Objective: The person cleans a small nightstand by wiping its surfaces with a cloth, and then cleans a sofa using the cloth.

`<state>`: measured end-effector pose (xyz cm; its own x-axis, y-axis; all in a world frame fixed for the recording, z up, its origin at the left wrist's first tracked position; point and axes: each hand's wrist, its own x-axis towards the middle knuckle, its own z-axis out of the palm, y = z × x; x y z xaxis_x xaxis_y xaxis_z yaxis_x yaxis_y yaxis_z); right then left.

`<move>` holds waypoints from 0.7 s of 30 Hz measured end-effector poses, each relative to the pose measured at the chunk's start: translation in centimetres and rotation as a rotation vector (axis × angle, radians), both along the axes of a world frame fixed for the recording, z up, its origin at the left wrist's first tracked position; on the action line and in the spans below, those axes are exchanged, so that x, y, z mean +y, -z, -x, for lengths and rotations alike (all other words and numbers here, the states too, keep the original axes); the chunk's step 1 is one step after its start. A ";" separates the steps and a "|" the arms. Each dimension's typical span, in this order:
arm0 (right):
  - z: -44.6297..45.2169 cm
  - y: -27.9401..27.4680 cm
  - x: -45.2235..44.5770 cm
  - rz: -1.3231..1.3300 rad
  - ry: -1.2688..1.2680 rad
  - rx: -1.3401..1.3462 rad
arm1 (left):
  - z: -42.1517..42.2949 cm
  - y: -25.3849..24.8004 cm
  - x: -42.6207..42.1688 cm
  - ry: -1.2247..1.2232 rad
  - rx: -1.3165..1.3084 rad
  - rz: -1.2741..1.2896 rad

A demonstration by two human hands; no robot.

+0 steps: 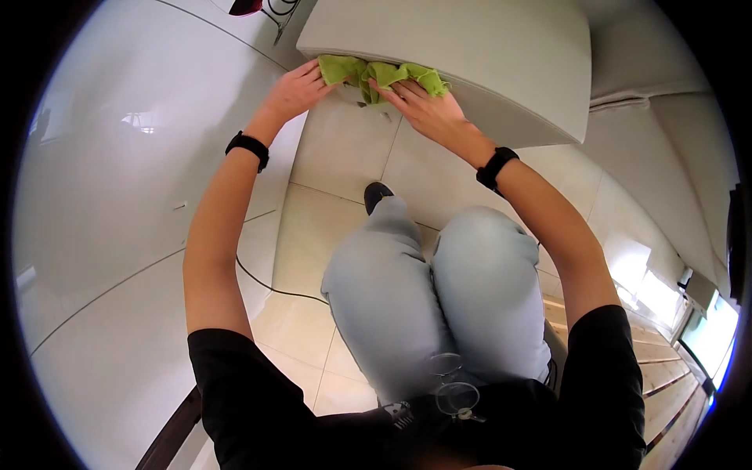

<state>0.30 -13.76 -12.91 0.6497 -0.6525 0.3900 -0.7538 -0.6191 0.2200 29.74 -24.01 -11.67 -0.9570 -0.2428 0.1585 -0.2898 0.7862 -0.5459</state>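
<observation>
A crumpled green cloth (345, 70) is stretched along the lower front edge of a beige upholstered block (454, 35), perhaps a sofa arm or ottoman. At the cloth's left end, my left hand (296, 92) pinches it with the fingertips. My right hand (429, 113) grips its middle and right part, the thumb lying over the fabric and some fingers partly covered by it. Both hands are up against the block's edge, above the tiled floor. Each wrist wears a black band.
Glossy white panels (117, 204) fill the left side. A thin dark cable (270, 288) runs over the tiled floor (337, 149). Beige upholstery (666, 149) is on the right, with a slatted wooden surface (666, 372) below. A red object (245, 7) shows at the top left.
</observation>
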 end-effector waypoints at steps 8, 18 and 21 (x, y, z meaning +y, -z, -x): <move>-7.8 5.5 -6.4 -0.109 0.034 0.373 | -7.9 6.2 -5.5 -0.077 -0.178 -0.042; -7.3 6.8 -9.3 -0.150 -0.038 0.742 | -5.5 7.8 -3.8 -0.312 -0.215 -0.349; -4.8 -2.1 -6.5 -0.256 0.098 0.688 | -3.6 1.5 -2.3 -0.332 -0.169 -0.405</move>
<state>5.15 -20.21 -10.80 0.6267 -0.7357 -0.2567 -0.5519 -0.6517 0.5203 33.36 -26.35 -13.16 -0.8227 -0.5456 -0.1597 -0.4926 0.8244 -0.2788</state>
